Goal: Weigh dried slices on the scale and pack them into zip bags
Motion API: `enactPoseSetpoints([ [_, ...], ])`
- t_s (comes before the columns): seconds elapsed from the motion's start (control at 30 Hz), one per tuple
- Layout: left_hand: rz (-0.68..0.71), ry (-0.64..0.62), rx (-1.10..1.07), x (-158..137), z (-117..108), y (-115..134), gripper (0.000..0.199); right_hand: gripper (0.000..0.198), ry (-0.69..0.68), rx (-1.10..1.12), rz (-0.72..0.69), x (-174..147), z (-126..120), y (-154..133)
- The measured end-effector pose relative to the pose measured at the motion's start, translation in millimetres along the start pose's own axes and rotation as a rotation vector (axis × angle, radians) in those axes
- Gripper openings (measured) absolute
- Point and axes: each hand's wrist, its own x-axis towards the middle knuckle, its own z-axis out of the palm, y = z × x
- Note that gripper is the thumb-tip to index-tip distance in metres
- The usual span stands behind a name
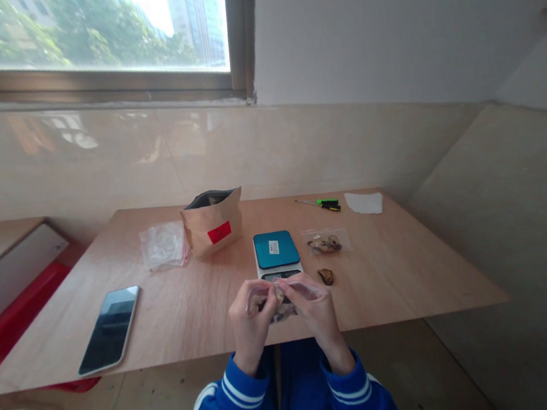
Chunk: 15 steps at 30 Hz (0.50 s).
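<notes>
Both my hands pinch the top edge of a small clear plastic bag (282,311) with brownish dried pieces inside, held at the table's front edge. My left hand (253,318) grips it from the left, thumb and fingers together. On the other side my right hand (317,307) has its fingers closed on the same edge. Just beyond them sits a kitchen scale (276,250) with a teal top, its display partly hidden by the fingers. A loose dried brown piece (326,277) lies right of the scale. Behind that is another clear bag (325,244) with similar pieces.
An open kraft paper pouch (215,229) with a red label stands left of the scale, beside a stack of clear bags (164,246). A phone (110,329) lies at the left front. Screwdrivers (326,204) and white paper (365,203) lie at the back right.
</notes>
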Motion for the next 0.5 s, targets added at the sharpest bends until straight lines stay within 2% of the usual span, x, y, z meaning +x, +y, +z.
enactPoseSetpoints([
  [0.1, -0.041, -0.053, -0.028, 5, 1, -6, 0.014, 0.020, -0.030, -0.078, 0.007, 7, -16, 6],
  [0.27, -0.167, -0.364, -0.183, 14, -6, -14, 0.021, 0.036, -0.159, -0.208, -0.036, 30, -53, 6],
  [0.4, -0.233, -0.407, -0.215, 16, -4, -14, 0.028, 0.040, -0.317, -0.222, -0.042, 50, -70, 7],
  [0.47, -0.263, -0.418, -0.218, 16, -3, -15, 0.033, 0.041, -0.333, -0.225, -0.007, 65, -80, 13],
  [0.5, -0.277, -0.402, -0.223, 16, -4, -17, 0.036, 0.041, -0.298, -0.229, 0.010, 74, -88, 17],
])
